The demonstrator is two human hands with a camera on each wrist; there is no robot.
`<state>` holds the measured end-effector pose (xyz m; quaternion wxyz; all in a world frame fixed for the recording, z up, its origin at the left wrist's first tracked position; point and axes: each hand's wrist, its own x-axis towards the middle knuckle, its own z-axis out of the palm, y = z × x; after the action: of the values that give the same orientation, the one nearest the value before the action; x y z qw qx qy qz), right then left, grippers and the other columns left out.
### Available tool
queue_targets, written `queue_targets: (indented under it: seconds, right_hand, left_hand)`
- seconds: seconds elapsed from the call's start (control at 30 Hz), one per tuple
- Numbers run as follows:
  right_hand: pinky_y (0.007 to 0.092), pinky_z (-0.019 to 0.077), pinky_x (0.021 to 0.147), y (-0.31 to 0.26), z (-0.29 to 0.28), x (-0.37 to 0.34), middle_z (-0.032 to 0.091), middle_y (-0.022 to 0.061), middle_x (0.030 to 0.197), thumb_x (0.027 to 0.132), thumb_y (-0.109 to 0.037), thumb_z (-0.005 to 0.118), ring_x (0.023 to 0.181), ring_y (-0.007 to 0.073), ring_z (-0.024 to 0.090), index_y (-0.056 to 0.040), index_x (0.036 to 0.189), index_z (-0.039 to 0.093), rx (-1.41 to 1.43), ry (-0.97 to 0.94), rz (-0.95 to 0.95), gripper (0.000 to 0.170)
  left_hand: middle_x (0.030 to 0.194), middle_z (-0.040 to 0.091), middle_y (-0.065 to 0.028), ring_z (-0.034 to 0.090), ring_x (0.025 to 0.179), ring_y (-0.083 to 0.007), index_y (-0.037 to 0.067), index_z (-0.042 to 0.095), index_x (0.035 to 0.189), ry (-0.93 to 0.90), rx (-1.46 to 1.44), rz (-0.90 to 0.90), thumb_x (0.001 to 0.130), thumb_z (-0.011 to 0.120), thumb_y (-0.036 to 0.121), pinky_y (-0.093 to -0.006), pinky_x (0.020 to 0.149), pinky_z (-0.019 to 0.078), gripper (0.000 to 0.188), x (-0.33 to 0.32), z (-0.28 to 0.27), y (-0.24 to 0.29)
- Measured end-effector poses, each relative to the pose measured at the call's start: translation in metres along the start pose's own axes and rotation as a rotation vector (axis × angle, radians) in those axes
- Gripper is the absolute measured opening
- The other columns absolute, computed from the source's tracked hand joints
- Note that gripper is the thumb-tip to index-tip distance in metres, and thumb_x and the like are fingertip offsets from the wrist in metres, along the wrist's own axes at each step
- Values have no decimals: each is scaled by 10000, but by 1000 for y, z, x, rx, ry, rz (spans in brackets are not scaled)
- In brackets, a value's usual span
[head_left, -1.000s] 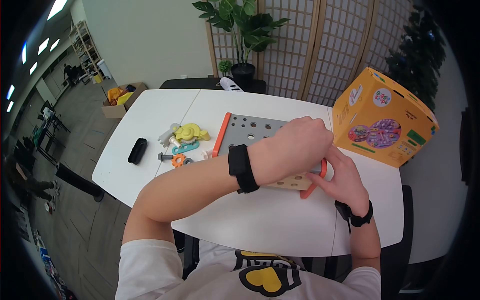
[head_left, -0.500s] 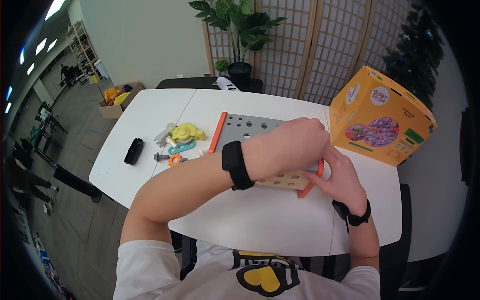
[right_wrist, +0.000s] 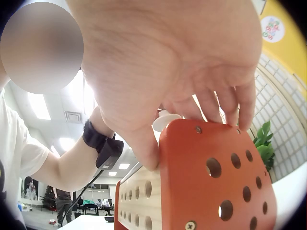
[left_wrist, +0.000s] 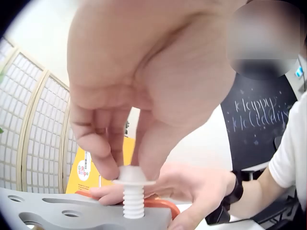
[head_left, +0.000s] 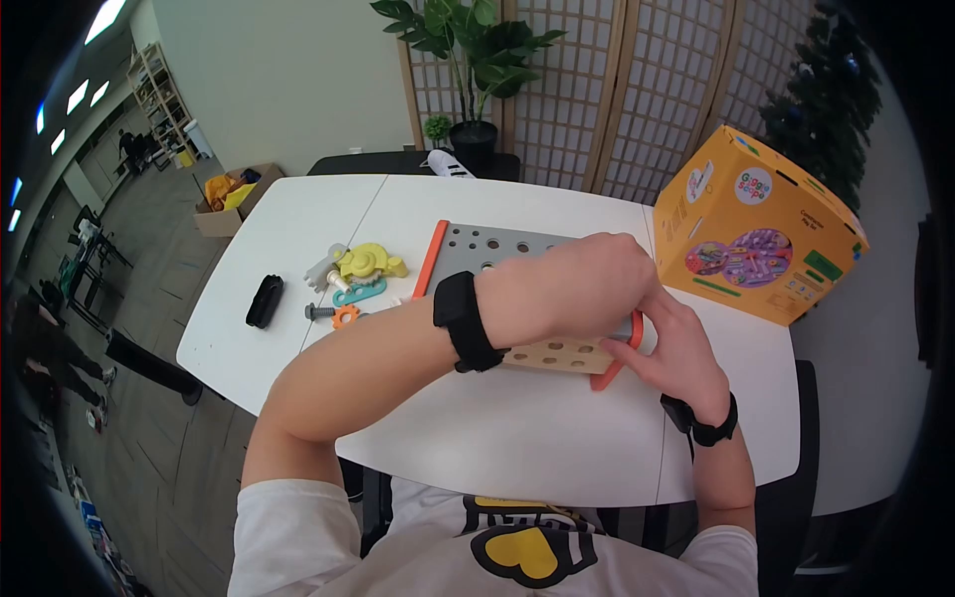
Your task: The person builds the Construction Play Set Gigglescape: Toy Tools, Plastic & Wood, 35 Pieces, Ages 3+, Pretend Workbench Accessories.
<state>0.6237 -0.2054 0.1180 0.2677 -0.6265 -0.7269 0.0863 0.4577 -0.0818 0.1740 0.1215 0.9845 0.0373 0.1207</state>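
Observation:
A toy workbench point(head_left: 460, 257) with a grey holed top, pale wooden front and orange ends stands on the white table. My left hand point(head_left: 577, 284) reaches across over its right end. Between thumb and fingertips it pinches the head of a white plastic screw point(left_wrist: 133, 202), whose threaded shaft stands upright in the grey top. My right hand point(head_left: 686, 353) grips the bench's right end, thumb against the wooden front and fingers over the orange end panel point(right_wrist: 192, 167). From the head camera, my left hand hides the screw.
Left of the bench lie a yellow toy piece point(head_left: 368, 261), a teal strip point(head_left: 360, 292), a grey bolt point(head_left: 319, 311) and an orange gear point(head_left: 345, 316). Further left is a black case point(head_left: 265, 301). A yellow cardboard box point(head_left: 761, 229) stands at the back right.
The head view has shifted slightly. My left wrist has turned a little over the screw, while the right hand keeps its place on the bench end.

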Motion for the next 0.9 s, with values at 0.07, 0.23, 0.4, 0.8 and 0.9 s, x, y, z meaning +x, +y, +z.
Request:
queue_targets:
  seconds: [0.07,0.23,0.4,0.8,0.9]
  right_hand:
    - [412,541,987,-3,-2,0,571,190,1427,768,-272,844,1278,357,594,-20,1254,642,41,-33,59,584]
    - [407,540,986,2,1,-1,583,189,1409,765,-277,849,1299,357,578,-39,1244,649,-16,15,-68,571]
    - [404,542,980,1,2,-1,598,191,1388,767,-271,850,1300,358,577,-57,1265,632,-23,37,-48,585]
    - [404,544,975,2,2,0,593,198,1396,783,-285,846,1299,368,576,-50,1273,633,-39,30,-65,584]
    - [409,533,999,2,3,0,570,216,1424,782,-285,845,1315,373,563,-50,1301,622,-33,34,-43,612]
  left_hand:
    - [796,663,-196,690,850,-367,-42,718,882,56,-244,7,811,725,127,-410,767,567,184,-2,0,-1]
    - [800,675,-199,697,851,-356,-39,722,856,89,42,-144,808,725,120,-408,770,568,166,-1,0,11]
    - [826,689,-197,701,853,-349,-31,730,874,7,158,-103,830,710,117,-413,789,570,156,-1,0,11]
    - [882,688,-158,689,863,-353,-17,731,933,139,145,-143,820,726,99,-416,804,575,162,-6,13,14]
    - [864,677,-163,682,867,-358,-15,729,922,120,14,-54,823,732,107,-420,787,572,157,-9,10,10]
